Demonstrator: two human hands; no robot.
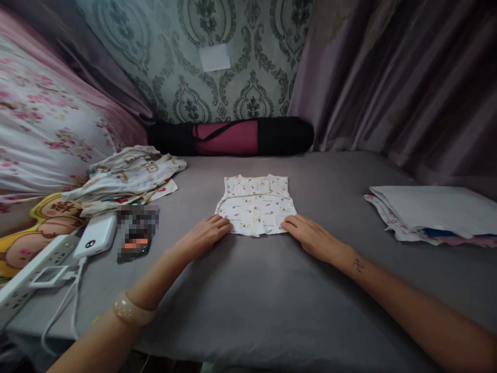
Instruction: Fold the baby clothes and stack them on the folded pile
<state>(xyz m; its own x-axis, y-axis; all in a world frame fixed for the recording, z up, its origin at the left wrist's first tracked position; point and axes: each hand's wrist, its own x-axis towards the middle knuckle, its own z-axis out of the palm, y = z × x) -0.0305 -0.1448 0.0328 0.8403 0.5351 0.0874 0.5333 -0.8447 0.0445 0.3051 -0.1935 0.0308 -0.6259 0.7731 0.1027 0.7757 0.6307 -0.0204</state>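
Observation:
A small white printed garment [254, 207] lies on the grey cloth surface [248, 290], with its sleeves folded across its upper part. My left hand [212, 233] is at its lower left corner, fingers bent together and pinching the fabric edge. At the lower right corner my right hand [305, 233] does the same, its fingertips closed on the edge. The thumbs are partly hidden.
Crumpled printed clothes [132, 173] lie at the left, near a phone [135, 233], a white power bank [95, 238] and a power strip [34, 269]. Folded cloths [438, 212] are stacked at the right. A black and maroon bag [233, 137] lies at the back.

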